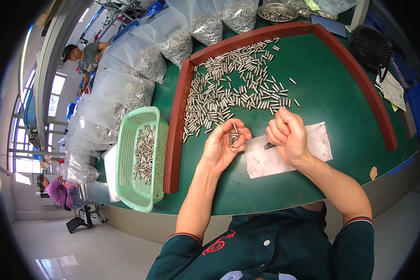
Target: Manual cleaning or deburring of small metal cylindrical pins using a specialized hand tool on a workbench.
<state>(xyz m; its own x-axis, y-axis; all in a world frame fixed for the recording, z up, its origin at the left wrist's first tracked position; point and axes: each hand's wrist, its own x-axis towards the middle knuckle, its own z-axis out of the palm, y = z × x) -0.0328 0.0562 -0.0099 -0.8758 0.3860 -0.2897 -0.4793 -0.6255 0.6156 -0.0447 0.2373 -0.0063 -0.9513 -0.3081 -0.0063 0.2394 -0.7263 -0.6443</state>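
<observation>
Several short metal pins (pixel 234 138) lie in my left hand (pixel 218 148), its fingers curled around them. To its right, my right hand (pixel 290 139) is closed in a fist above a stained white sheet (pixel 291 158). A dark tool (pixel 269 146) sticks out from under that fist; most of it is hidden, so its kind does not show. Beyond both hands spreads a loose heap of the same silvery pins (pixel 238 79) on the green tabletop (pixel 331 93), with a few strays at its right edge.
Dark red rails (pixel 173 140) border the work area on the left, back and right. Left of them stands a light green basket (pixel 126 154) partly filled with pins. Bags of pins (pixel 147 60), a metal bowl (pixel 277 13) and a black fan (pixel 370 45) line the back. Two people are farther left.
</observation>
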